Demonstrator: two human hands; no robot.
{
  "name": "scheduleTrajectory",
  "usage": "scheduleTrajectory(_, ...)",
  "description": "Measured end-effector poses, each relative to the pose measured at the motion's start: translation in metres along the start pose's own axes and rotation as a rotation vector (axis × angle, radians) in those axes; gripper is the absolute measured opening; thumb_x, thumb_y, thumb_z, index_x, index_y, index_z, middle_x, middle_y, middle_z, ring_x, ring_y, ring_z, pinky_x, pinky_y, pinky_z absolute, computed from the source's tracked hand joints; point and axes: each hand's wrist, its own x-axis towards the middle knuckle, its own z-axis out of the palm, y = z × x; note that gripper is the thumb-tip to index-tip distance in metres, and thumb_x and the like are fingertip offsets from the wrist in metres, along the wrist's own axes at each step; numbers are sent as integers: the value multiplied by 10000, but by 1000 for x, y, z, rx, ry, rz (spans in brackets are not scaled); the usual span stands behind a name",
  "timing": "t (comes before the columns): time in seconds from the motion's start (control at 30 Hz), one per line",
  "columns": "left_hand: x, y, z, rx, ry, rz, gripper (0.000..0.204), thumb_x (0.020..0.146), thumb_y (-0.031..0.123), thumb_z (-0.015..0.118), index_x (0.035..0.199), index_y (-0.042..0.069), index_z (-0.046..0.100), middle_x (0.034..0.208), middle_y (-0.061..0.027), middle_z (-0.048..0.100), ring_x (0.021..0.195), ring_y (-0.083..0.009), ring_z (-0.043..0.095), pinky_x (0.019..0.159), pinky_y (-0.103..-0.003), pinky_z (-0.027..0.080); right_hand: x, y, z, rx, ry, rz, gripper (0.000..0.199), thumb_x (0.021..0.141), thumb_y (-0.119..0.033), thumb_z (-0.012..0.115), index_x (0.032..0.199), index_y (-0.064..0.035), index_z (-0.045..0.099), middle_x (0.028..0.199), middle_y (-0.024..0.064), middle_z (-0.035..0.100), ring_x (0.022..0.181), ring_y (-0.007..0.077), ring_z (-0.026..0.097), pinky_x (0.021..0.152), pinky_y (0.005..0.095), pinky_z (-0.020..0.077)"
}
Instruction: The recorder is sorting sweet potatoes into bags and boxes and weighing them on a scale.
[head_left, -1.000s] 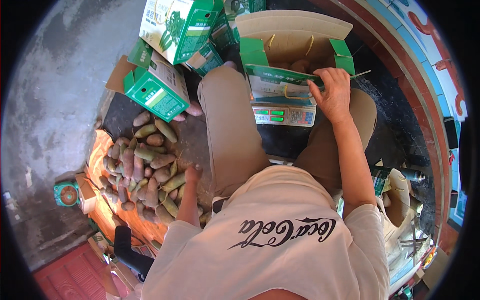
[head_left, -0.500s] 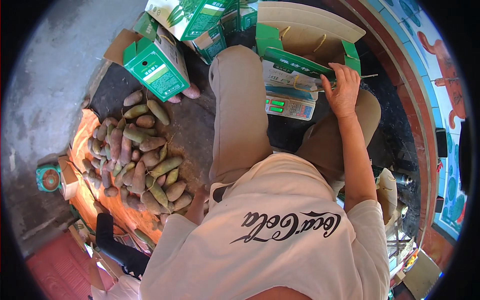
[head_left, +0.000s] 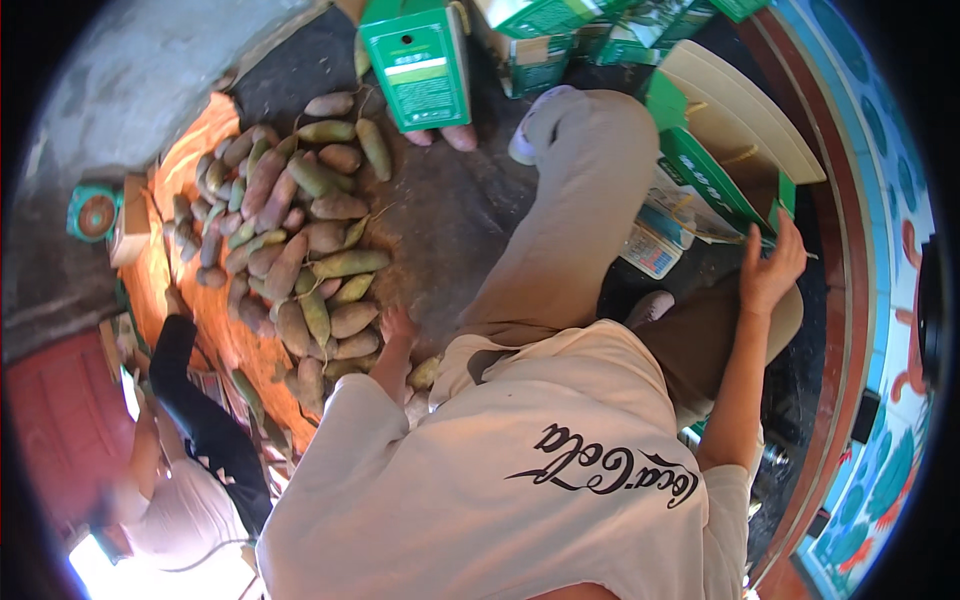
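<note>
At the right, my right hand (head_left: 772, 268) is on the near side panel of an open green-and-white carton (head_left: 708, 185). Its thumb lies against the outer face and its fingers reach over the edge. The carton stands on a digital scale (head_left: 650, 250), partly hidden behind my leg. My left hand (head_left: 397, 326) is low beside the near right edge of a heap of long green and reddish-brown radishes (head_left: 285, 265). Its fingers are stretched out, with nothing seen in them. My forearm and shirt cover some of the nearest radishes.
A green carton (head_left: 418, 75) stands beyond the heap, with two pinkish roots (head_left: 458, 137) at its base. More cartons (head_left: 540, 60) are at the back. An orange sheet (head_left: 190, 140) lies under the heap. Another person (head_left: 205, 420) reaches in at lower left, near a green dial scale (head_left: 95, 213).
My view has swung to the left, so the heap and cartons appear shifted right. My left hand has come out from beside my body to the heap. My right hand remains at the carton's edge.
</note>
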Motion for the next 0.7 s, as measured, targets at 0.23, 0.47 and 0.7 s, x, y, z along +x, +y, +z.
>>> scheduleTrajectory(0.23,7,-26,-62,36,301,-115,523,777,182,607,1266,140,427,1395,-101,307,1307,-285,270,1013,-422,321,-1,32,-13,-53,45,103,320,858,-230,595,1118,-43,578,1056,139,613,964,316,566,832,402,428)
scheduleTrajectory(0.47,1,-47,-105,38,408,-301,569,768,190,639,1287,164,405,1418,-61,250,1328,-268,206,1027,-442,273,-22,96,-28,-87,32,354,339,881,-304,562,1073,-30,612,1038,155,622,960,309,572,820,384,442)
scheduleTrajectory(0.7,5,-93,-84,-204,352,-588,624,769,188,627,1323,162,340,1355,-91,307,1251,-291,316,968,-426,369,-39,110,-27,49,-13,568,343,900,-317,530,1074,-33,611,1042,146,619,954,275,587,816,352,452)
